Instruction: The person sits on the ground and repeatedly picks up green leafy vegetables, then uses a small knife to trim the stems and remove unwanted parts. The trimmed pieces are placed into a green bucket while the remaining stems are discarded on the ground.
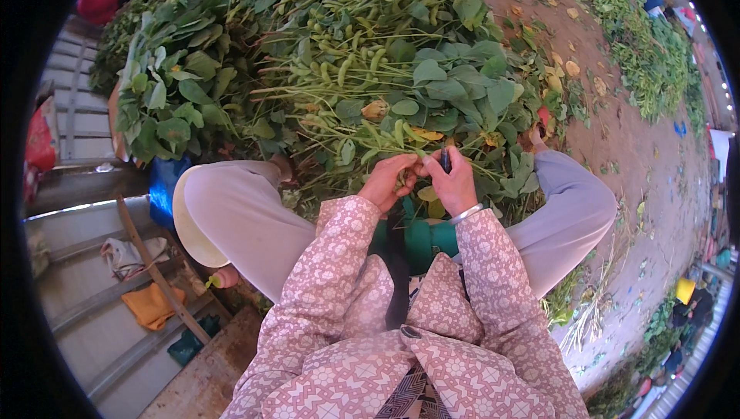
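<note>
A large heap of cut soybean plants (347, 66) with green pods and leaves lies in front of me and between my feet. My left hand (392, 181) is at the near edge of the heap, its fingers closed on a green soybean pod or stem; which one I cannot tell. My right hand (452, 179), with a silver bangle (466, 214) at its wrist, meets it fingertip to fingertip at the same green piece. A dark, slim object (446, 160) is held in my right hand, mostly hidden by the fingers. Several pods (399, 133) show just beyond my fingertips.
A green container (425, 240) sits between my thighs. To the left are a blue bag (166, 190), a pink bottle (224, 277), and a wooden strip (153, 263) against metal panels. Bare ground with fallen leaves stretches right, beside another plant pile (647, 55). Partly visible people sit at the rim.
</note>
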`<state>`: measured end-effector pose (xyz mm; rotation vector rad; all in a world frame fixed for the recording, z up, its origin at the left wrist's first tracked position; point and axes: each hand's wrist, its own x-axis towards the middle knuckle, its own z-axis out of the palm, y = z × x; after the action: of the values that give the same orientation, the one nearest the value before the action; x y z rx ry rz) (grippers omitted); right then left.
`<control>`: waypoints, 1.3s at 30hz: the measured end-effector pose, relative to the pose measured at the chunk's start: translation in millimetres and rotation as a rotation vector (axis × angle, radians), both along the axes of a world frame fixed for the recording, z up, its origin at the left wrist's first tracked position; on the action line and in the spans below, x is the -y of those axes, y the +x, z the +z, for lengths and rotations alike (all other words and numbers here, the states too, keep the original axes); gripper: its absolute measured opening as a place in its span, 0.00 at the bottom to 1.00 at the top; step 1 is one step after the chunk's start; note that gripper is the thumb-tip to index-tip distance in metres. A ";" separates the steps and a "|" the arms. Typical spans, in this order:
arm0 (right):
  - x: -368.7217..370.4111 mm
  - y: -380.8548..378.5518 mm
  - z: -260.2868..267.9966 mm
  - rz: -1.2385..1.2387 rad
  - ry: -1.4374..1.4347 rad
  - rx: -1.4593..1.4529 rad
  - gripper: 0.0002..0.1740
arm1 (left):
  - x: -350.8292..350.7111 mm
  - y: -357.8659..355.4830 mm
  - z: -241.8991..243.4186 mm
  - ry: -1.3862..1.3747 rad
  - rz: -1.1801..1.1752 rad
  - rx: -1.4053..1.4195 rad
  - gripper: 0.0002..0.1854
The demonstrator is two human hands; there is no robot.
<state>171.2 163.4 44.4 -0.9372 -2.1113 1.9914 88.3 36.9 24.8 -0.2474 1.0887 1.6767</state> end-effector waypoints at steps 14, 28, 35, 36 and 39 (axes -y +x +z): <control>5.8 16.4 7.3 0.224 -0.328 0.242 0.18 | 3.3 -1.2 -9.1 -0.001 0.015 -0.035 0.08; 0.9 19.2 -0.9 0.104 -0.886 0.287 0.10 | 5.1 -4.9 -13.6 0.104 -0.033 0.060 0.07; 0.3 21.4 4.9 0.073 -0.776 0.301 0.09 | 1.0 -4.4 0.1 -0.069 -0.213 -0.176 0.10; -1.3 20.9 3.4 0.061 -0.803 0.295 0.10 | 0.8 -4.5 2.1 -0.068 -0.193 -0.158 0.10; -6.9 20.7 4.8 0.099 -0.778 0.306 0.10 | 1.1 -2.9 1.8 -0.056 -0.107 -0.106 0.10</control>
<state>191.9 170.3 49.2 -1.3142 -1.4799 2.9597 85.3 35.8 26.6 -0.1349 1.2076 1.5799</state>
